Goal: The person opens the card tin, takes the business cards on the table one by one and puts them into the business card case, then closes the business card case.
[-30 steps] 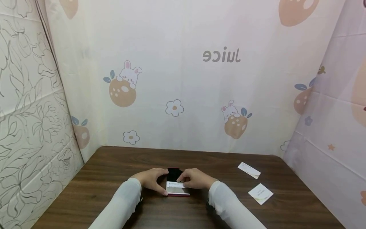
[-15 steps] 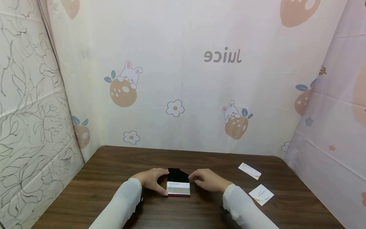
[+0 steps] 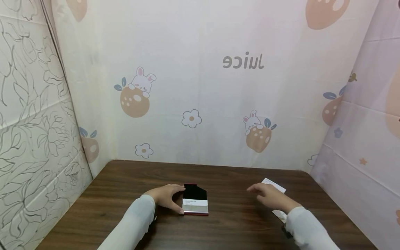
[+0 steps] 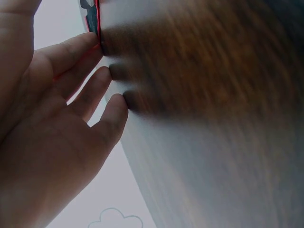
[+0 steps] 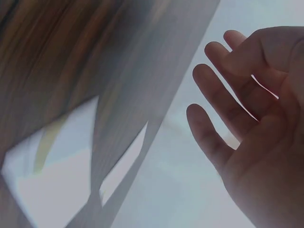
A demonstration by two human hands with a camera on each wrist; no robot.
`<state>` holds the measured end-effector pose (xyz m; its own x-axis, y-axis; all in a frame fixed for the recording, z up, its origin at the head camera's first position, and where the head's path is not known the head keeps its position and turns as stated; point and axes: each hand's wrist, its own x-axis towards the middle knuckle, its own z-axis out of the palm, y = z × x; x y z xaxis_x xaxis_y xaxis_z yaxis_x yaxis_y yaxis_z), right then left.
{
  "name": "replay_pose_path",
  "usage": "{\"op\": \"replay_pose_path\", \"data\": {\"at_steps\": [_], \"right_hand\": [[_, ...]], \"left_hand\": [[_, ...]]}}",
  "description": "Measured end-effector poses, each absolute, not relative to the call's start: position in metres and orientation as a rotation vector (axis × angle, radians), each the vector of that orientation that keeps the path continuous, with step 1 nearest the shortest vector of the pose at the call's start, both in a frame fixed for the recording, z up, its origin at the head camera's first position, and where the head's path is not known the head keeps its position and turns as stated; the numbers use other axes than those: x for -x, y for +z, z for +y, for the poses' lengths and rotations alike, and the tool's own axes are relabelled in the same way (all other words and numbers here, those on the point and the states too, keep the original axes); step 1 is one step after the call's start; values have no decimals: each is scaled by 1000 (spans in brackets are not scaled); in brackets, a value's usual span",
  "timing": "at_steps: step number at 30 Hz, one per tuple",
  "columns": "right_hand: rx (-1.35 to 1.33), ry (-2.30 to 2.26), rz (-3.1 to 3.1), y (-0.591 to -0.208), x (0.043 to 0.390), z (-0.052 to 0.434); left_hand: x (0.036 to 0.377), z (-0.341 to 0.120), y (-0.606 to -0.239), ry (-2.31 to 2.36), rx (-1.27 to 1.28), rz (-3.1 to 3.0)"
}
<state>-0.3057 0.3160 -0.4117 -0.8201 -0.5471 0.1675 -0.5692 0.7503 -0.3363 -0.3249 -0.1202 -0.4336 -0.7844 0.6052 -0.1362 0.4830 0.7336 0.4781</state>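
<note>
On the near part of the dark wooden table [image 3: 125, 194] the two white sleeves come in from the near edge, and the two hands are well apart from each other. The left hand [image 3: 165, 197] is at the left side of the card case [image 3: 195, 204]; its thumb touches the near left corner of the case and its fingers curve around the far left side, so the hand holds the case in place on the table. In the left wrist view the fingers [image 4: 90, 90] lie against a thin red edge, but this picture is blurred and does not show more. The card case lies near the middle of the table, a little to the left, with a red rim at its near side, a white card on top and a black lid standing open at the far side. The right hand [image 3: 271, 196] is to the right of the case, well apart from it, above the table with straight, relaxed fingers, and it holds nothing; the right wrist view shows the open palm [image 5: 256, 118] with the fingers spread. Under this wrist lies a white card [image 3: 279, 214], mostly hidden. Just behind the hand, farther right, is another white card [image 3: 275, 184]. Behind the table hangs a pale cloth wall [image 3: 200, 86] with rabbits, flowers and mirrored letters.
</note>
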Motion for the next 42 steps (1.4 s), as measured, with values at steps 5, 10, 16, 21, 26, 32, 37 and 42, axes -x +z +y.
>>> {"op": "replay_pose_path", "data": {"at_steps": [5, 10, 16, 21, 26, 32, 37, 42], "right_hand": [[-790, 594, -2928, -410, 298, 351], [-687, 600, -3005, -414, 294, 372], [-689, 539, -3032, -424, 291, 386], [-648, 537, -3097, -426, 290, 391], [-754, 467, -3110, -425, 288, 398], [-760, 481, -3157, -420, 286, 405], [-570, 561, -3249, -413, 284, 405], [-497, 561, -3276, -408, 283, 402]], "left_hand": [[324, -121, -432, 609, -839, 2663], [324, -120, -432, 616, -852, 2661], [325, -120, -434, 603, -852, 2666], [326, -119, -436, 597, -855, 2669], [327, -119, -436, 590, -847, 2667], [328, -120, -438, 595, -841, 2671], [328, -121, -439, 609, -831, 2663], [327, -120, -440, 614, -826, 2664]]}}
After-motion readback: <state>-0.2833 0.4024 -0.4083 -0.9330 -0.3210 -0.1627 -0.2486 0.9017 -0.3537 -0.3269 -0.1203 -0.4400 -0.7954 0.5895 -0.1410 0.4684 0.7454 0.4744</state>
